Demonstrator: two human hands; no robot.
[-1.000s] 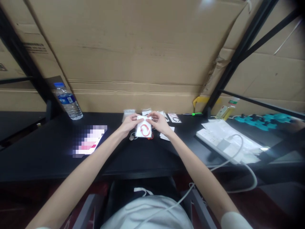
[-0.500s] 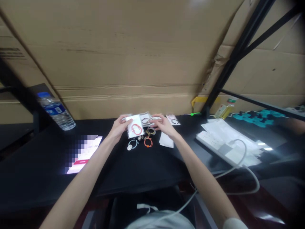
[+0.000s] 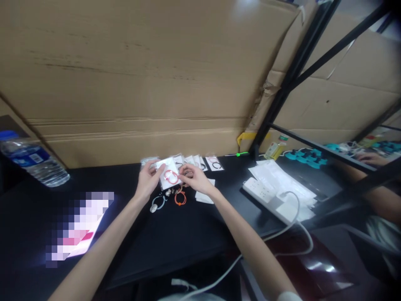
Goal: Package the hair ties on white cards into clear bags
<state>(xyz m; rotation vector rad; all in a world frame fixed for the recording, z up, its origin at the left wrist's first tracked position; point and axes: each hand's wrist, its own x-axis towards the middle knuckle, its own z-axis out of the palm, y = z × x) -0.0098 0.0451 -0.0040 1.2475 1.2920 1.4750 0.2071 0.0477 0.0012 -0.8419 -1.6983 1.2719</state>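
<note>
My left hand point(image 3: 148, 180) grips a white card packet point(image 3: 163, 177) with a red bracelet point(image 3: 171, 176) on its face, tilted up above the table. At the packet's right edge, the thumb and fingers of my right hand point(image 3: 194, 179) are pinched together, touching it beside the bracelet. Loose on the black table below lie an orange bracelet point(image 3: 180, 198), a light blue bracelet point(image 3: 159, 203) with a round pale charm and a few small beads partly hidden. Behind my hands several card packets point(image 3: 190, 160) lie in a row, a packet with a dark bracelet point(image 3: 214, 163) at its right.
White cards point(image 3: 205, 195) lie right of the bracelets. Farther right are a power strip point(image 3: 261, 190) with a cable and white plastic bags point(image 3: 277, 177). A lit phone point(image 3: 81, 230) and a water bottle point(image 3: 34, 161) stand left. Another person's arm point(image 3: 360, 184) shows beyond the black frame.
My right hand has come from the packets behind to the right edge of the red bracelet's packet. The view has turned right, showing another person's arm.
</note>
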